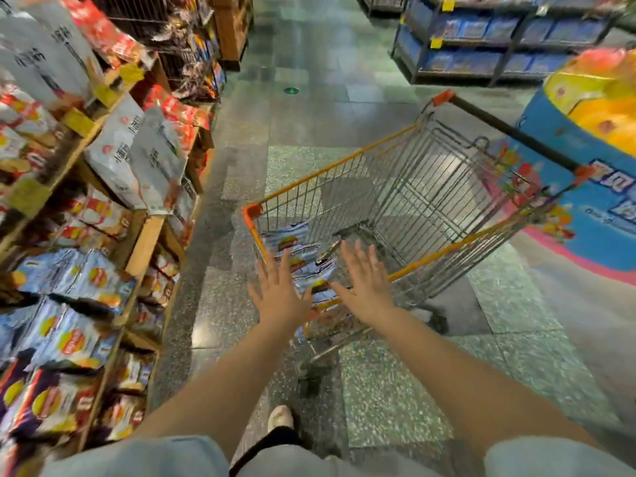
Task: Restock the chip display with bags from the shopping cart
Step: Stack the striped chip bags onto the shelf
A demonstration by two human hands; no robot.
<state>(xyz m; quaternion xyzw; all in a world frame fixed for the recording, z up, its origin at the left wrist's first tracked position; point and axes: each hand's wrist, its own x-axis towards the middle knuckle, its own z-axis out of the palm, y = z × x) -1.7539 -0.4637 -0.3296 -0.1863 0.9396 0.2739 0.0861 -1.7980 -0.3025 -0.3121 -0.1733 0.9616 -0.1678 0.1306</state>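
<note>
Both hands are reaching out spread and empty, left hand (280, 297) and right hand (366, 285), over the blue chip bags (299, 251) lying in the cart's (406, 215) near corner, frame centre. Risk: slick bags slipping from a loose two-handed scoop.

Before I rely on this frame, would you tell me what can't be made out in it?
- Bag count in the shopping cart: the blue chip bags overlap, and the left hand and right hand cover part of them.
- Bag lettering: motion blur.
- Chip display: its left part is cut off by the frame edge.
- Price tags on far shelves: too small.
</note>
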